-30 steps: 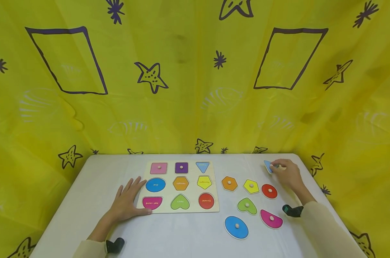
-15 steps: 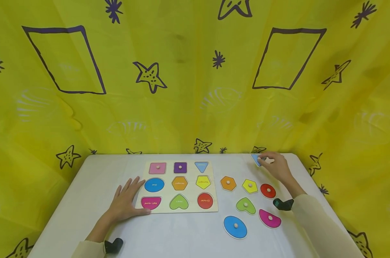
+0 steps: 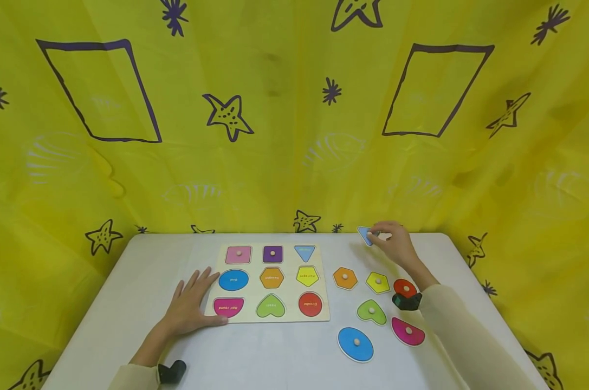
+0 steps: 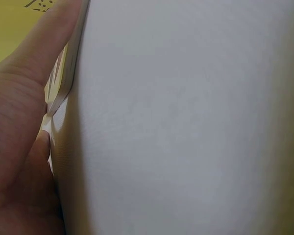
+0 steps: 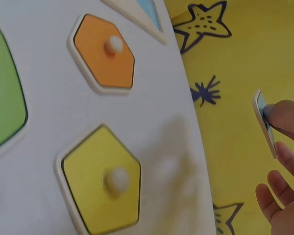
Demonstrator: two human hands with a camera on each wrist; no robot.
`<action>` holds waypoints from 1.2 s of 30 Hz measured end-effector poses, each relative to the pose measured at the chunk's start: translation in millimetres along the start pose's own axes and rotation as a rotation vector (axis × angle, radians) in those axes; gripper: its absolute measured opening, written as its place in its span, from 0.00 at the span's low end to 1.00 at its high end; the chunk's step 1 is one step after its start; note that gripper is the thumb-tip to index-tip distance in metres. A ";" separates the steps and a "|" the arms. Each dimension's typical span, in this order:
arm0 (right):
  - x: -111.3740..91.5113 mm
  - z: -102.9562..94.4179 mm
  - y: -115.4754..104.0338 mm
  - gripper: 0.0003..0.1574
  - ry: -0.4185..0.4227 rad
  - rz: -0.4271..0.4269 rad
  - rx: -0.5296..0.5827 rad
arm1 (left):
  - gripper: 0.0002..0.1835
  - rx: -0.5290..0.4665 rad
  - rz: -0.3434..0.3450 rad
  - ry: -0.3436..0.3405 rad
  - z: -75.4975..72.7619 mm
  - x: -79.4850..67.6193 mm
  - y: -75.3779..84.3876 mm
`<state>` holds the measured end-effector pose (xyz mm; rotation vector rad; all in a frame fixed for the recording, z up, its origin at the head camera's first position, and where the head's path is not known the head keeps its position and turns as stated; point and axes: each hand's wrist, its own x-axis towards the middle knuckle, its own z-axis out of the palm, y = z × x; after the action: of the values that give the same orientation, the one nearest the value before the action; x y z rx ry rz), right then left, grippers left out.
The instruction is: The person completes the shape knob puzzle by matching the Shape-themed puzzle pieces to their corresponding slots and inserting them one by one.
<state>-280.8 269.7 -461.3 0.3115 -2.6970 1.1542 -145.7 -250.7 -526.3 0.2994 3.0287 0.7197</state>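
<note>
My right hand [image 3: 395,245] pinches a blue triangle puzzle piece [image 3: 364,234] by its knob, raised near the back edge of the table; in the right wrist view the triangle piece [image 5: 260,115] is seen nearly edge-on. My left hand [image 3: 189,306] lies with spread, straight fingers at the left side of the wooden shape puzzle board [image 3: 294,318], thumb along its front corner. The left wrist view shows the thumb [image 4: 44,44] against the board's edge. On the board, a pink rectangle piece [image 3: 233,254] and a purple square piece [image 3: 273,260] sit in the back row; the other printed recesses show.
Right of the board lie knobbed pieces: orange hexagon [image 3: 340,280], yellow pentagon [image 3: 372,283], green heart [image 3: 364,311], blue oval [image 3: 350,349] and magenta half round [image 3: 406,337]. The wrist strap partly covers a red circle [image 3: 401,286]. A yellow curtain [image 3: 274,179] hangs behind the white table.
My right hand has carried the triangle piece leftward and slightly back, from the table's right end toward the board. The left hand and the board have stayed in place.
</note>
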 end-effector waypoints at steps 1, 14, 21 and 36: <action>1.3 3.3 -1.9 0.13 -0.004 -0.002 0.006 | 0.63 0.000 0.000 0.000 -0.1 -0.1 0.0; 15.1 50.5 -28.5 0.13 -0.062 -0.019 0.074 | 0.63 0.005 -0.001 0.005 -1.3 -0.4 0.3; 18.1 74.8 -44.7 0.12 -0.087 0.019 0.115 | 0.63 0.002 0.005 0.006 0.5 0.5 -1.9; 18.4 129.9 -52.8 0.07 -0.142 0.075 0.168 | 0.63 -0.013 0.013 0.012 0.2 0.3 -1.6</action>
<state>-296.4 137.3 -508.4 0.3316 -2.7582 1.4353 -146.2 -252.0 -527.2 0.3164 3.0345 0.7445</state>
